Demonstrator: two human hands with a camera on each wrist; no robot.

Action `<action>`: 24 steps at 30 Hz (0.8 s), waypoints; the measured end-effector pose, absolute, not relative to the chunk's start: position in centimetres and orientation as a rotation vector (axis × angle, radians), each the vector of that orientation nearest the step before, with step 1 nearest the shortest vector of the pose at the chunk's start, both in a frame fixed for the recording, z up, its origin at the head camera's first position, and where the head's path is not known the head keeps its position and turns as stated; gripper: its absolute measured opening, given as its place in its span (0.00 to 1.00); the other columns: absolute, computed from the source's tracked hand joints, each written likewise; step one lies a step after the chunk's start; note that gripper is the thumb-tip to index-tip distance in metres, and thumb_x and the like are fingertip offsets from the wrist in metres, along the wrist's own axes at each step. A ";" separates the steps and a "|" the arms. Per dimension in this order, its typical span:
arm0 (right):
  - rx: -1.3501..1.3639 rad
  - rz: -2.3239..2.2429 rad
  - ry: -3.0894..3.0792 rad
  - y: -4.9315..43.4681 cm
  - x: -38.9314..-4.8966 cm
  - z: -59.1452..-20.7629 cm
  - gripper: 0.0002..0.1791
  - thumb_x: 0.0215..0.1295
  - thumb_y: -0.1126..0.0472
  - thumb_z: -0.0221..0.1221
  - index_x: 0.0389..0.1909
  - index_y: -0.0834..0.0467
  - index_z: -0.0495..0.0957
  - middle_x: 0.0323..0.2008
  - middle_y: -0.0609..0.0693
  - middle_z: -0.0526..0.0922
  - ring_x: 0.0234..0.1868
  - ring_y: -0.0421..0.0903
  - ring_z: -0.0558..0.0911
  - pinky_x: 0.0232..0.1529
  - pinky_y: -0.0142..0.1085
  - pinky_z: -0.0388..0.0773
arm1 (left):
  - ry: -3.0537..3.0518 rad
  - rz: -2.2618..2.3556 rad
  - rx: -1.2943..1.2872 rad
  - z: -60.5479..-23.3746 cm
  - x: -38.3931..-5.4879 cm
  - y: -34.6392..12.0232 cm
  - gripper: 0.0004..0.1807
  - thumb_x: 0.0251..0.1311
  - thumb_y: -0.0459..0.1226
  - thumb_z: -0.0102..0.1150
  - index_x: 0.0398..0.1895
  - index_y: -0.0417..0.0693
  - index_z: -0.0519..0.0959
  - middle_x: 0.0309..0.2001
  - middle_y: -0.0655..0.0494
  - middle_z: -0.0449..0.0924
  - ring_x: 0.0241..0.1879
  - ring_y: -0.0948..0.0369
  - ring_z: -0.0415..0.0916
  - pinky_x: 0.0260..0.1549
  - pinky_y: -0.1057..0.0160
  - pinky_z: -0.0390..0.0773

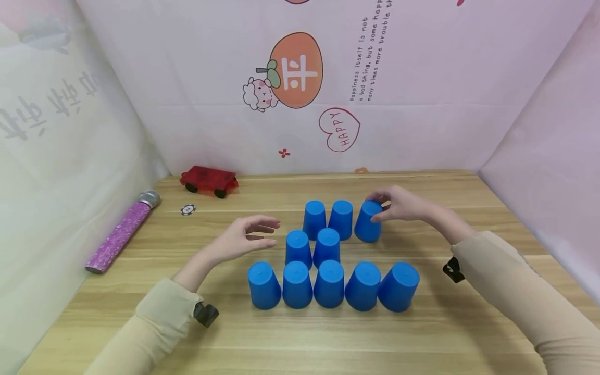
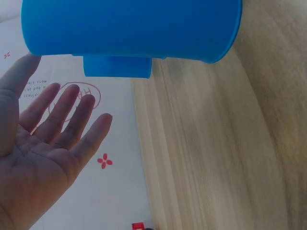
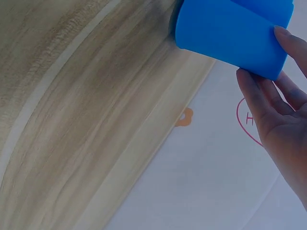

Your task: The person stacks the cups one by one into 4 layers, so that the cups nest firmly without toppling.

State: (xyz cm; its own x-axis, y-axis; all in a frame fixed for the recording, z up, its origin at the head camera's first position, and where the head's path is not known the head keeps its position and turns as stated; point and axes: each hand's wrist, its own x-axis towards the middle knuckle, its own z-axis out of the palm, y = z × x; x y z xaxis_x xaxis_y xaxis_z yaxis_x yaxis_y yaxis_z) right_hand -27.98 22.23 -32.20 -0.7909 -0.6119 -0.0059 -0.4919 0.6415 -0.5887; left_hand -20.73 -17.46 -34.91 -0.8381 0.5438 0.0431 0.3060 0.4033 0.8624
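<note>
Blue plastic cups stand upside down in rows. In the head view, my right hand (image 1: 398, 204) grips the right-hand cup (image 1: 367, 223) of the back row near its base, thumb on one side and fingers on the other. The right wrist view shows that cup (image 3: 230, 38) tilted between thumb and fingers. My left hand (image 1: 244, 237) holds nothing; its fingers are extended, left of the two middle-row cups (image 1: 298, 249). Seen from the left wrist, the palm (image 2: 43, 158) lies near a large blue cup (image 2: 129, 28). Several cups (image 1: 329, 284) form the front row.
At the back left sits a red toy car (image 1: 209, 180), with a round black-and-white chip (image 1: 188, 209) before it. A pink glittery microphone (image 1: 122, 232) lies along the left side. White printed cloth (image 1: 211, 104) walls the wooden table (image 1: 328, 344) at back and sides.
</note>
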 end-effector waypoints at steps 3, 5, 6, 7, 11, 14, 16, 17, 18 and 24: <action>-0.908 -0.856 2.656 22.1 -28.0 -32.2 0.25 0.55 0.61 0.66 0.52 0.67 0.73 0.49 0.63 0.80 0.52 0.63 0.78 0.48 0.51 0.80 | 2.410 1.401 0.740 -35.1 -20.8 -17.2 0.28 0.59 0.42 0.62 0.62 0.46 0.69 0.60 0.45 0.72 0.61 0.45 0.70 0.57 0.51 0.75; -0.903 -0.842 2.662 22.0 -28.1 -32.3 0.25 0.55 0.61 0.66 0.52 0.66 0.73 0.49 0.63 0.80 0.52 0.63 0.78 0.49 0.51 0.80 | 2.407 1.393 0.739 -35.2 -20.8 -17.0 0.28 0.59 0.43 0.62 0.62 0.46 0.69 0.60 0.45 0.72 0.61 0.45 0.70 0.57 0.51 0.74; -0.902 -0.836 2.665 21.9 -28.2 -32.4 0.25 0.55 0.61 0.67 0.53 0.66 0.73 0.49 0.63 0.80 0.52 0.63 0.78 0.49 0.51 0.80 | 2.405 1.390 0.740 -35.3 -20.7 -16.9 0.28 0.59 0.43 0.62 0.62 0.46 0.69 0.60 0.45 0.72 0.61 0.45 0.70 0.57 0.50 0.74; -0.901 -0.831 2.667 21.9 -28.2 -32.5 0.25 0.55 0.61 0.67 0.53 0.66 0.73 0.49 0.63 0.80 0.52 0.63 0.78 0.49 0.51 0.80 | 2.405 1.386 0.742 -35.3 -20.7 -16.8 0.28 0.59 0.43 0.62 0.62 0.46 0.69 0.61 0.44 0.72 0.61 0.45 0.70 0.57 0.50 0.74; -0.904 -0.835 2.665 21.8 -28.3 -32.5 0.25 0.55 0.61 0.67 0.52 0.66 0.73 0.49 0.62 0.80 0.52 0.63 0.79 0.48 0.51 0.80 | 2.407 1.380 0.749 -35.4 -20.7 -16.5 0.27 0.58 0.43 0.62 0.61 0.48 0.70 0.60 0.45 0.72 0.61 0.46 0.70 0.57 0.50 0.74; -0.907 -0.845 2.658 21.8 -28.2 -32.4 0.25 0.55 0.61 0.67 0.52 0.66 0.73 0.49 0.63 0.80 0.52 0.63 0.78 0.48 0.51 0.80 | 2.402 1.382 0.751 -35.4 -20.8 -16.2 0.27 0.58 0.43 0.62 0.61 0.48 0.70 0.60 0.45 0.73 0.61 0.46 0.70 0.57 0.49 0.74; -0.901 -0.850 2.653 21.8 -28.1 -32.4 0.25 0.55 0.60 0.67 0.52 0.66 0.73 0.49 0.63 0.80 0.52 0.63 0.78 0.48 0.51 0.80 | 2.397 1.382 0.756 -35.4 -20.9 -16.1 0.27 0.58 0.43 0.62 0.61 0.48 0.70 0.60 0.46 0.73 0.61 0.46 0.70 0.57 0.49 0.74; -0.899 -0.852 2.652 21.8 -28.1 -32.3 0.25 0.55 0.60 0.67 0.53 0.66 0.73 0.49 0.63 0.80 0.52 0.63 0.78 0.48 0.52 0.80 | 2.392 1.382 0.761 -35.4 -20.9 -16.0 0.27 0.58 0.43 0.62 0.61 0.48 0.70 0.60 0.46 0.73 0.61 0.46 0.70 0.57 0.49 0.74; -0.898 -0.853 2.651 21.8 -28.1 -32.3 0.26 0.55 0.60 0.67 0.53 0.66 0.73 0.49 0.63 0.80 0.52 0.63 0.78 0.48 0.52 0.80 | 2.389 1.382 0.766 -35.4 -20.9 -15.9 0.28 0.58 0.43 0.62 0.61 0.48 0.70 0.61 0.45 0.73 0.60 0.46 0.70 0.56 0.50 0.74; -0.896 -0.858 2.642 21.9 -28.2 -32.4 0.26 0.55 0.60 0.67 0.53 0.66 0.73 0.49 0.62 0.80 0.52 0.62 0.78 0.48 0.52 0.80 | 2.370 1.382 0.787 -35.6 -21.0 -15.4 0.29 0.58 0.42 0.63 0.62 0.44 0.69 0.61 0.45 0.73 0.60 0.48 0.72 0.55 0.51 0.76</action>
